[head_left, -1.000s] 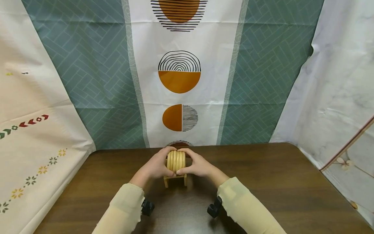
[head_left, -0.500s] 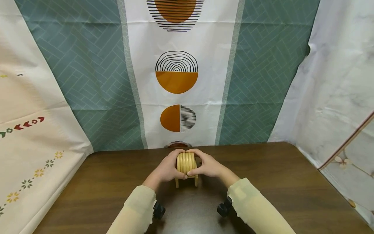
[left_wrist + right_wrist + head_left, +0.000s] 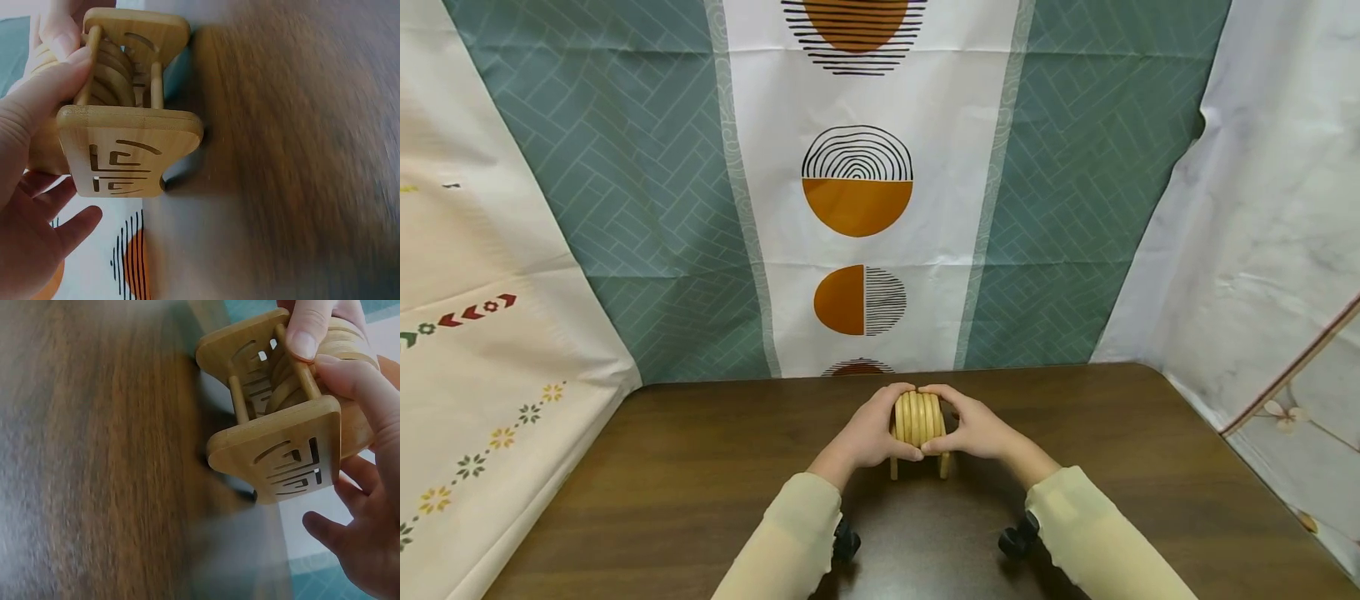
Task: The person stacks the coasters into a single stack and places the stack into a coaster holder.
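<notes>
A stack of round bamboo coasters point(image 3: 919, 418) sits on edge in a slotted bamboo coaster holder point(image 3: 128, 147), just in front of the table's back edge. My left hand point(image 3: 869, 435) grips the stack and holder from the left, thumb at the near rod and fingers over the top. From the other side my right hand point(image 3: 979, 429) holds them the same way. Both thumb tips nearly meet in front. In the right wrist view the holder's cut-out side panel point(image 3: 284, 453) faces the camera. Whether its feet touch the wood is unclear.
The dark wooden table point(image 3: 700, 467) stretches out on both sides of the hands. Behind it hangs a green and white patterned cloth point(image 3: 857, 317). Pale cloths flank the table at left and right. Black wrist cameras point(image 3: 1017, 542) sit under the sleeves.
Both hands have moved to the right together, carrying or sliding the coaster holder and its coasters along the table's back part. Their grip looks the same throughout.
</notes>
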`<state>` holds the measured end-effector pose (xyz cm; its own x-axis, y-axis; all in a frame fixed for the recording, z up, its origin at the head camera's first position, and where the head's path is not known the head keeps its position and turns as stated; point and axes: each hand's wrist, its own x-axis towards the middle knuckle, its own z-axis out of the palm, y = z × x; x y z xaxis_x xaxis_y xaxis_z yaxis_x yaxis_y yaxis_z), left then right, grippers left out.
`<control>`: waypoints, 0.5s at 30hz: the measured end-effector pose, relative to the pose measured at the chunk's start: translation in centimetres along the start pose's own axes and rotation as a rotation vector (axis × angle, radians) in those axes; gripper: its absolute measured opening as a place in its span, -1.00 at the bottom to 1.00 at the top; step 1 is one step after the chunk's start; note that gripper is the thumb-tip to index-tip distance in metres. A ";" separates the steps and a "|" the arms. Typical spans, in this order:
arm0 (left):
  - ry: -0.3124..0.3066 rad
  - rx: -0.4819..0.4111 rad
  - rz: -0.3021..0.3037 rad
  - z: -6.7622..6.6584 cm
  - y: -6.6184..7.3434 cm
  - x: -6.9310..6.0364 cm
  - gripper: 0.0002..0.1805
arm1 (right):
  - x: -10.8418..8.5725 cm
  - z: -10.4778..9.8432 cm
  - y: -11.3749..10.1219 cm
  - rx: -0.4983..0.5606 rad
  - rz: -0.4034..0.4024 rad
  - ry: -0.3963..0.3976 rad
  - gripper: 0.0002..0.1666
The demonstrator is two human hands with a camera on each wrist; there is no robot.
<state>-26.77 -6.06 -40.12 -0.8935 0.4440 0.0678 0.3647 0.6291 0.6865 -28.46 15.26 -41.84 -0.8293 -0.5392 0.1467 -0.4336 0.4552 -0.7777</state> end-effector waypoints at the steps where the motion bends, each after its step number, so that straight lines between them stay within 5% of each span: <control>1: -0.003 0.000 0.000 0.2 0.1 0.1 0.03 | -0.2 -0.1 0.1 0.009 0.003 0.003 -0.07; 15: -0.022 -0.012 -0.045 0.9 0.8 0.5 0.06 | -0.9 -0.7 0.5 0.074 0.010 -0.009 -0.01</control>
<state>-26.66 -4.73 -40.15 -0.9028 0.4296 0.0211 0.3213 0.6411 0.6970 -28.16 16.45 -41.95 -0.8303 -0.5412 0.1332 -0.3975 0.4075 -0.8221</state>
